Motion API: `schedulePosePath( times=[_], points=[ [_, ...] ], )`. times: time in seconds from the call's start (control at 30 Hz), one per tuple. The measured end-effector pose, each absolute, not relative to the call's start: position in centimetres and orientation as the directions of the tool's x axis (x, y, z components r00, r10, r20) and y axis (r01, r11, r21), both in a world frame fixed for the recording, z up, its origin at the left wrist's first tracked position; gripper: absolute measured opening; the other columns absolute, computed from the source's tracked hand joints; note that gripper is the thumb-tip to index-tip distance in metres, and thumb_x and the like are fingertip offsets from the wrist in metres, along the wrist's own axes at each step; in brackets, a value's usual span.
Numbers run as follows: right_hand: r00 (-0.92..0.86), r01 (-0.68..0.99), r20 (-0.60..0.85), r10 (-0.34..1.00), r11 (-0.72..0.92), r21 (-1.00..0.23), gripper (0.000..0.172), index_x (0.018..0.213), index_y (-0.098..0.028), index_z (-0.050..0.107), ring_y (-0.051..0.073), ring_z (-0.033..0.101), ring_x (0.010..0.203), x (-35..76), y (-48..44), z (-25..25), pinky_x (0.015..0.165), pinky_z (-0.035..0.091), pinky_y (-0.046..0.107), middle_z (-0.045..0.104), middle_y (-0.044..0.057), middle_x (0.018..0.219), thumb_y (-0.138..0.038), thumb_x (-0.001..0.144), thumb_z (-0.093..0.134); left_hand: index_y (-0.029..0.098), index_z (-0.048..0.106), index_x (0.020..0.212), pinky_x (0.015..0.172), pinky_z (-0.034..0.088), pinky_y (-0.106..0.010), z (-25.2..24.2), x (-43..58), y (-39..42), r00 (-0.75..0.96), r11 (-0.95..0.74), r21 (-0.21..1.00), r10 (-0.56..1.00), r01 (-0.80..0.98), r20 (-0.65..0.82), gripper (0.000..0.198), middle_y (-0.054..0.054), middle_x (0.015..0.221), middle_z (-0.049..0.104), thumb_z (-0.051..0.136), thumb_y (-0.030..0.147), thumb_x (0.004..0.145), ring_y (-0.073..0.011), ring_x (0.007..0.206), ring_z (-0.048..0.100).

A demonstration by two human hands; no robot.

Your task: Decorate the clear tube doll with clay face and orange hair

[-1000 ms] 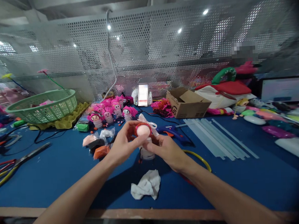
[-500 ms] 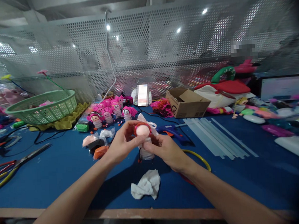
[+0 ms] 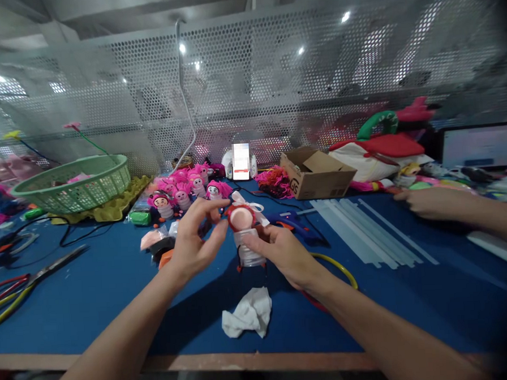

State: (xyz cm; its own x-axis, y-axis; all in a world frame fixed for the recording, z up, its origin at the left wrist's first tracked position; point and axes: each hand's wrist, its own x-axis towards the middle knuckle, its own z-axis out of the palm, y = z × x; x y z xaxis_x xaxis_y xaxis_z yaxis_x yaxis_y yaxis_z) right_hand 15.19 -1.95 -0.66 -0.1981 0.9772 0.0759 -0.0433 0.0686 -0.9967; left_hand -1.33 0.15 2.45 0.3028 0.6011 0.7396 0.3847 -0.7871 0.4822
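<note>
A small doll (image 3: 250, 248) is held upright over the blue table, its ribbed clear-white body in the grip of my right hand (image 3: 284, 249). It has a blank pale face, a red rim round the head, a white ribbon bow on top, and thin dark limbs with red ends. My left hand (image 3: 199, 233) is just left of the doll's head, thumb and fingers apart, holding nothing. A crumpled white tissue (image 3: 248, 313) lies below the doll. Packets of coloured clay (image 3: 155, 242) lie beyond my left hand, partly covered by it.
Pink-haired dolls (image 3: 181, 195), a green basket (image 3: 72, 183) and a cardboard box (image 3: 321, 175) stand behind. Pliers (image 3: 37, 277) lie left; a blue glue gun (image 3: 295, 224) and translucent glue sticks (image 3: 361, 232) lie right. Another person's hand (image 3: 437, 207) reaches in from the right.
My left hand has come off the doll, moved left and opened. My right hand keeps hold of the doll. Another person's arm has entered at the right.
</note>
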Motion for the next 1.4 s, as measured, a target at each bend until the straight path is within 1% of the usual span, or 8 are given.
schedulePosePath(
  times=[0.13, 0.2, 0.27, 0.43, 0.67, 1.1, 1.2, 1.4],
  points=[
    [-0.182, -0.09, 0.075, 0.98, 0.059, -0.994, 0.043, 0.083, -0.01, 0.06, 0.015, 0.057, 0.067, 15.1, -1.9, -0.6, 0.065, 0.045, 0.029, 0.064, 0.004, 0.073, -0.047, 0.063, 0.064, 0.023, 0.055, 0.109, 0.068, 0.037, -0.031, 2.0, -1.7, 0.5, 0.531, -0.876, -0.023, 0.27, 0.481, 0.803, 0.033, -0.004, 0.08, 0.048, 0.048, 0.017, 0.077, -0.0152, 0.075, 0.045],
    [-0.193, -0.122, 0.071, 0.979, 0.048, -0.991, 0.043, 0.083, -0.01, 0.06, 0.015, 0.057, 0.067, 15.1, -1.9, -0.6, 0.065, 0.045, 0.029, 0.064, 0.004, 0.075, -0.048, 0.063, 0.064, 0.023, 0.054, 0.112, 0.069, 0.035, -0.033, 1.8, -1.9, 0.8, 0.591, -0.863, -0.154, 0.189, 0.481, 0.784, 0.034, -0.004, 0.08, 0.048, 0.048, 0.025, 0.079, -0.0162, 0.075, 0.044],
    [-0.215, -0.149, 0.069, 0.974, 0.037, -0.988, 0.044, 0.084, -0.01, 0.06, 0.015, 0.058, 0.066, 15.1, -1.9, -0.6, 0.063, 0.045, 0.028, 0.065, 0.005, 0.076, -0.048, 0.063, 0.064, 0.024, 0.054, 0.113, 0.07, 0.033, -0.034, 1.6, -2.1, 1.2, 0.616, -0.854, -0.211, 0.152, 0.476, 0.773, 0.036, -0.005, 0.079, 0.047, 0.045, 0.036, 0.081, -0.017, 0.075, 0.044],
    [-0.213, -0.141, 0.081, 0.974, 0.051, -0.989, 0.045, 0.087, -0.01, 0.061, 0.016, 0.059, 0.068, 15.1, -2.0, -0.4, 0.064, 0.046, 0.029, 0.066, 0.006, 0.079, -0.047, 0.062, 0.065, 0.024, 0.048, 0.121, 0.072, 0.032, -0.035, 1.3, -2.3, 1.7, 0.61, -0.861, -0.208, 0.141, 0.465, 0.78, 0.048, -0.006, 0.081, 0.048, 0.035, 0.049, 0.082, -0.0184, 0.076, 0.044],
    [-0.205, 0.029, 0.184, 0.961, 0.194, -0.981, 0.042, 0.091, -0.012, 0.062, 0.02, 0.06, 0.077, 15.2, -2.5, 0.1, 0.068, 0.047, 0.031, 0.067, 0.006, 0.087, -0.045, 0.065, 0.062, 0.02, 0.045, 0.124, 0.072, 0.033, -0.035, 1.4, -2.4, 1.5, 0.599, -0.868, -0.18, 0.158, 0.464, 0.785, 0.053, -0.007, 0.083, 0.049, 0.029, 0.05, 0.083, -0.0186, 0.077, 0.044],
    [-0.217, 0.036, 0.223, 0.95, 0.236, -0.971, 0.04, 0.092, -0.012, 0.06, 0.02, 0.06, 0.078, 15.3, -2.6, 0.2, 0.068, 0.047, 0.03, 0.066, 0.006, 0.085, -0.043, 0.067, 0.061, 0.019, 0.035, 0.13, 0.072, 0.034, -0.035, 1.7, -2.2, 1.0, 0.574, -0.873, -0.098, 0.225, 0.477, 0.788, 0.058, -0.008, 0.088, 0.045, 0.028, 0.052, 0.083, -0.0192, 0.079, 0.042],
    [-0.193, 0.076, 0.217, 0.957, 0.235, -0.969, 0.039, 0.089, -0.012, 0.061, 0.02, 0.06, 0.075, 15.3, -2.6, 0.2, 0.066, 0.047, 0.031, 0.066, 0.007, 0.083, -0.044, 0.066, 0.062, 0.02, 0.037, 0.129, 0.072, 0.034, -0.036, 1.6, -2.2, 1.1, 0.581, -0.875, -0.119, 0.204, 0.47, 0.788, 0.056, -0.008, 0.088, 0.045, 0.029, 0.051, 0.083, -0.0196, 0.08, 0.043],
    [-0.212, 0.094, 0.221, 0.952, 0.245, -0.965, 0.036, 0.09, -0.012, 0.061, 0.019, 0.059, 0.075, 15.3, -2.7, 0.3, 0.065, 0.046, 0.029, 0.066, 0.006, 0.082, -0.041, 0.068, 0.06, 0.019, 0.051, 0.117, 0.071, 0.032, -0.037, 1.7, -2.1, 1.1, 0.587, -0.844, -0.21, 0.145, 0.494, 0.797, 0.054, -0.006, 0.081, 0.043, 0.029, 0.054, 0.082, -0.0188, 0.076, 0.042]
  ],
)
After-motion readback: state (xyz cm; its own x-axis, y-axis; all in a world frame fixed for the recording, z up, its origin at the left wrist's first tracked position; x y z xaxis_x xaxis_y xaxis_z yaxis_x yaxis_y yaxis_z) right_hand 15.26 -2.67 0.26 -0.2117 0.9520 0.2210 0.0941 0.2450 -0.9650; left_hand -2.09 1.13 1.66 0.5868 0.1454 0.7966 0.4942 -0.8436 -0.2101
